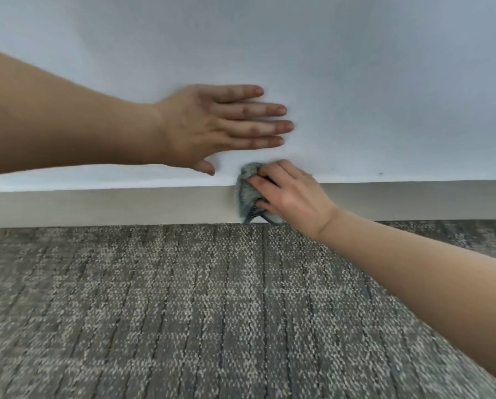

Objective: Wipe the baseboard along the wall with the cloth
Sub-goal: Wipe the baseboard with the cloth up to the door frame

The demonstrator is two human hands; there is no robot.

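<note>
A pale baseboard [126,207] runs across the view at the foot of a white wall [356,82]. My right hand [287,194] grips a bunched grey-blue cloth [245,191] and holds it against the baseboard near the middle of the view. The cloth spans from just above the baseboard's top edge down to the carpet. My left hand [220,125] lies flat on the wall above and left of the cloth, fingers straight and pointing right.
Grey patterned carpet [212,312] covers the floor from the baseboard to the near edge. A small dark speck [380,173] marks the wall to the right, just above the baseboard.
</note>
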